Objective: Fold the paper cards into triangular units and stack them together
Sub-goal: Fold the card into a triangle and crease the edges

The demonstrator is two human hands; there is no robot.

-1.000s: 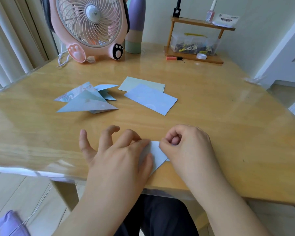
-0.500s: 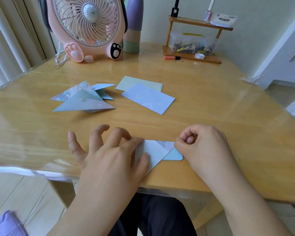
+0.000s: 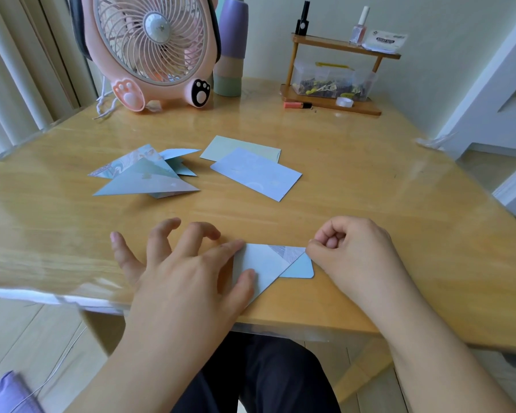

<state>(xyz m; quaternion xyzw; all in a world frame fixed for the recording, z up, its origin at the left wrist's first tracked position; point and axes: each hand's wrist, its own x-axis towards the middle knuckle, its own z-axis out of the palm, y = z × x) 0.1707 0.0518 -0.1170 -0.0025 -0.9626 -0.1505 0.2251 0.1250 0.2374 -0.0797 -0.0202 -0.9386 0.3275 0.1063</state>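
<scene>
1. This is a room in a home, not a workplace.
2. The wooden desk (image 3: 355,180) has a clear cover sheet and stands against a plain wall.
3. A pink fan (image 3: 149,52) with paw-shaped feet stands at the back, near a pastel bottle (image 3: 231,49).
4. A small wooden shelf (image 3: 337,70) carries nail polish (image 3: 359,25) and a clear box (image 3: 332,80) of small items.
5. Curtains (image 3: 15,70) hang at the left; the floor (image 3: 21,329) is light wood.

Single head-worn view, looking forward and down.
It sits close above the worktop's (image 3: 355,210) near edge, with the far wall at the frame's top.
</scene>
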